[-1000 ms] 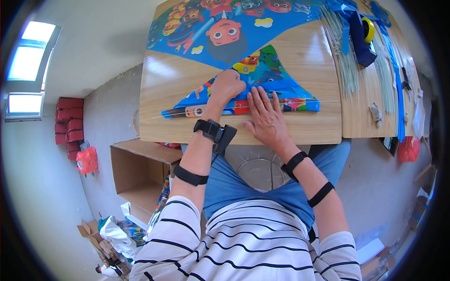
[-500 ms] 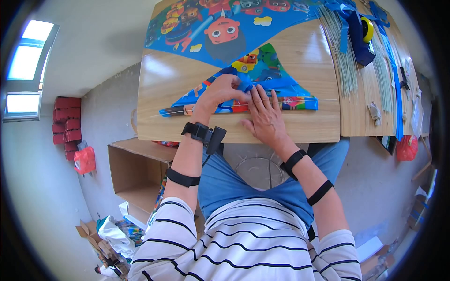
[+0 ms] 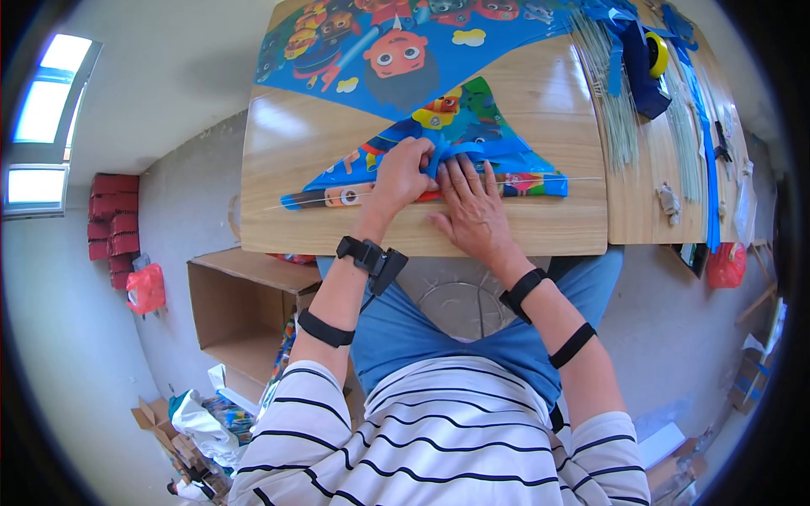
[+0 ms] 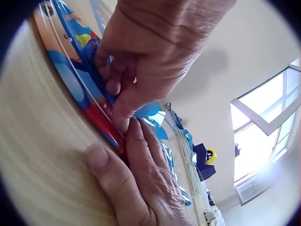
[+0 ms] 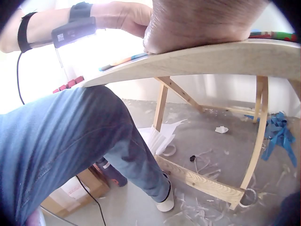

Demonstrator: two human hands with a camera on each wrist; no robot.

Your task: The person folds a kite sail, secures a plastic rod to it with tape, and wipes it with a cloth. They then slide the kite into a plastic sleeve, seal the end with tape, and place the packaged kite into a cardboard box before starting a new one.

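Note:
On the table, a printed kite-like sheet (image 3: 485,126) lies with its near edge folded along a thin white rod (image 3: 548,177). A blue strip (image 3: 464,152) loops over the middle of the fold. My left hand (image 3: 401,179) pinches the strip beside the right fingertips; in the left wrist view that hand (image 4: 150,56) has curled fingers, one digit down at the red part of the fold (image 4: 101,123). Flat on the fold, fingers straight, my right hand (image 3: 479,207) presses just right of it. The right wrist view shows only the heel of the right hand (image 5: 202,23) on the tabletop.
A larger blue printed sheet (image 3: 498,34) covers the table's far side. At the right are thin pale rods (image 3: 612,101), a dark blue tape dispenser (image 3: 641,76) with yellow tape and more blue strips (image 3: 704,126). An open cardboard box (image 3: 240,304) stands below left.
My left hand has moved from the fold's upper part to beside the right fingertips, and the blue strip now stands up in a loop. My right hand has stayed on the fold.

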